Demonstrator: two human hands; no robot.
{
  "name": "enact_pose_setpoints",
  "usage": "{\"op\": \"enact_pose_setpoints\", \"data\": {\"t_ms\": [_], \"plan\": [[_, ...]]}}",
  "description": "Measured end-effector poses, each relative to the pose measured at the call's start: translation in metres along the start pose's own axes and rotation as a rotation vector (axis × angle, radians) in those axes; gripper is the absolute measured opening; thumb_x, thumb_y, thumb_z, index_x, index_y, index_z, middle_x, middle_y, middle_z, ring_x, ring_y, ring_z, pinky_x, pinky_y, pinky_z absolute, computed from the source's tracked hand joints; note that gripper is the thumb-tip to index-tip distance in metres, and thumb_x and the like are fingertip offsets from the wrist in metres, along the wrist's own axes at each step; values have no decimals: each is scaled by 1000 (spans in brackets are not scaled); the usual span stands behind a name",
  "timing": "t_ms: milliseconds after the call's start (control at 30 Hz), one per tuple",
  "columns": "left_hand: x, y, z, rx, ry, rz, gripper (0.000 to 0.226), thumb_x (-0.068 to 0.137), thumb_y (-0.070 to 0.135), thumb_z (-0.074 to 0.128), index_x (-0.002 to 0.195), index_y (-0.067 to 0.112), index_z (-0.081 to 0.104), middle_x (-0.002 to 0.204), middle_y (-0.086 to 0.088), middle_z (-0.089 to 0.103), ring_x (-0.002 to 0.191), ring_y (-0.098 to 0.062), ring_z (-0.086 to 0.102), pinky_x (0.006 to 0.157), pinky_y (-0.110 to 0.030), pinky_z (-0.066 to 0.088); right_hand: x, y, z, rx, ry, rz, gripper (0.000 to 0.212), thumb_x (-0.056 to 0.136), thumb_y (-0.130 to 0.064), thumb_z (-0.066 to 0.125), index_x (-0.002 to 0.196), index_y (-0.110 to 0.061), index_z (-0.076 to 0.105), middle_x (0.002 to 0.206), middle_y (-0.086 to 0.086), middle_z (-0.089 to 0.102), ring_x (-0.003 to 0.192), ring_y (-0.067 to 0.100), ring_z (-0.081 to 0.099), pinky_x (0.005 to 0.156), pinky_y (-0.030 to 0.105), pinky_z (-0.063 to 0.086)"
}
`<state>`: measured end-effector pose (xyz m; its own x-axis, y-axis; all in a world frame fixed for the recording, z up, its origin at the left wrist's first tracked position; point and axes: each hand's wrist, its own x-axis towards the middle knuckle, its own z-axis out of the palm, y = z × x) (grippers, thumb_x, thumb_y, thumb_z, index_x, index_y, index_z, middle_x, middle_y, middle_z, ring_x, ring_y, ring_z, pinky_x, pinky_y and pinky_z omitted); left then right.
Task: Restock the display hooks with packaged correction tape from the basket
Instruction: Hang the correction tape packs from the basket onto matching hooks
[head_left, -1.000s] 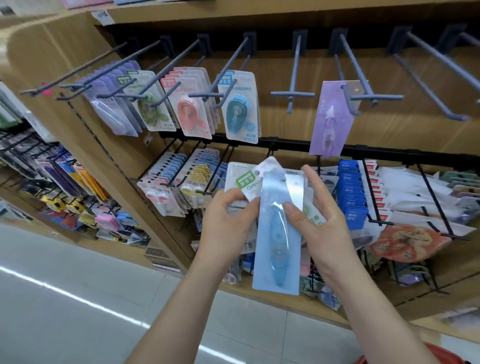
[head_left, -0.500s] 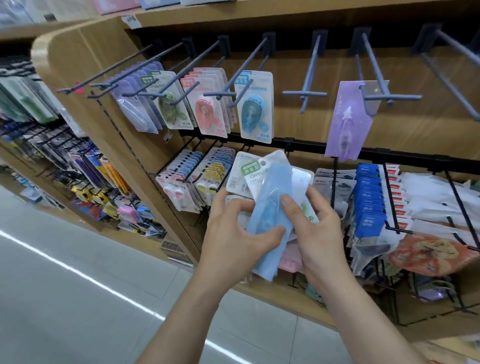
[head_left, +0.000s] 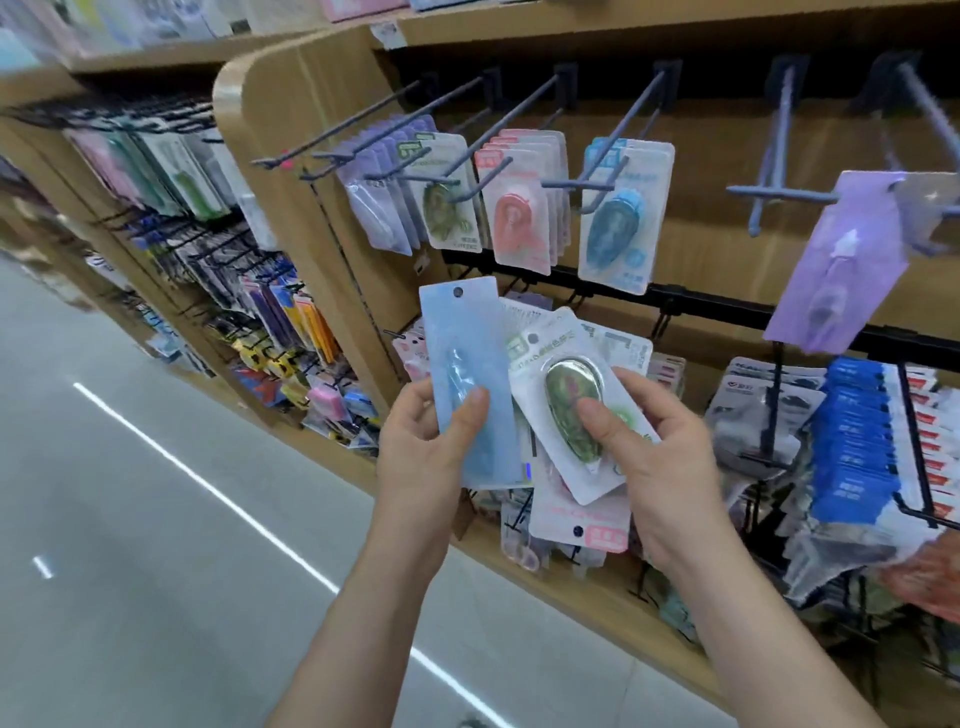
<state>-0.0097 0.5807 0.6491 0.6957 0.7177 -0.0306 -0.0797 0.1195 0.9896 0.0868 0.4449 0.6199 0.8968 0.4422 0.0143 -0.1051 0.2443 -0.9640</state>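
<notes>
My left hand (head_left: 426, 457) holds a long light-blue correction tape pack (head_left: 467, 358) upright, thumb across its front, hang hole at the top. My right hand (head_left: 660, 457) grips a fanned stack of packs, thumb on the top one, a white card with a green tape (head_left: 574, 410); a pink-labelled pack (head_left: 576, 525) hangs below it. Above, grey display hooks (head_left: 613, 135) carry purple, green, pink and blue tape packs (head_left: 621, 218). One hook (head_left: 769, 192) is bare, and a lone purple pack (head_left: 841, 265) hangs to its right. The basket is out of sight.
A lower black rail holds blue boxes (head_left: 852, 441) and bagged goods on wire hooks at right. A wooden side panel (head_left: 301, 208) ends the shelf unit; more stocked racks run along the left. Grey aisle floor (head_left: 130, 519) lies at lower left.
My left hand has drawn the light-blue pack out of the stack and moved it left and upright. The green pack now tops my right hand's stack. The view swung left.
</notes>
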Motion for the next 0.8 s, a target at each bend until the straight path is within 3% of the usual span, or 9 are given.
{"op": "enact_pose_setpoints", "data": {"t_ms": [67,233,367,433,500,633,700,800], "plan": [[9,4,-11,2,10,-2,30,82,32,67,106,15,64,98,3,77,87,-11,72,68,-26,56,3,2,9,-6,12,-11,39,67,-27,78,105,-21,71,97,-5,76,84,13,72,66,30,56],[37,9,-47,31,42,33,27,85,24,69,110,21,60,97,4,76,87,-14,71,78,-45,55,10,4,37,-82,1,-66,44,78,-7,78,111,-29,59,99,-10,75,86,10,73,64,23,56],[59,12,-72,62,-71,169,64,93,0,62,126,53,45,115,2,71,97,-17,70,78,-31,58,15,2,59,-126,69,-124,56,74,-13,79,119,-36,55,105,-16,73,93,6,72,69,20,57],[71,14,-81,107,-99,207,64,95,2,59,118,61,53,127,10,64,99,-10,67,75,-25,57,15,1,64,-152,115,-147,65,72,-19,78,129,-33,52,113,-12,72,100,6,70,76,21,57],[80,14,-86,151,-134,210,64,95,3,61,112,65,58,133,16,58,109,-9,63,80,-29,58,12,-1,61,-146,176,-160,74,72,-19,77,139,-29,48,121,-7,70,107,10,69,82,23,57],[85,7,-76,89,-350,127,70,90,-4,64,126,55,53,133,4,61,108,-11,65,74,-21,55,-5,-11,40,-174,329,-185,84,77,-8,76,148,-31,39,121,-13,70,108,5,68,80,19,56],[78,6,-57,74,-463,118,58,92,2,63,126,47,57,131,16,62,111,-3,63,80,-18,53,-18,-18,25,-216,401,-199,91,76,-6,76,150,-37,33,118,-16,71,106,2,68,78,18,56],[59,9,-20,144,-617,192,38,89,29,62,122,48,59,127,33,57,119,14,50,89,-5,43,-38,-27,-3,-286,508,-226,95,77,-9,77,152,-39,26,113,-22,71,105,-1,67,75,17,55]]}}
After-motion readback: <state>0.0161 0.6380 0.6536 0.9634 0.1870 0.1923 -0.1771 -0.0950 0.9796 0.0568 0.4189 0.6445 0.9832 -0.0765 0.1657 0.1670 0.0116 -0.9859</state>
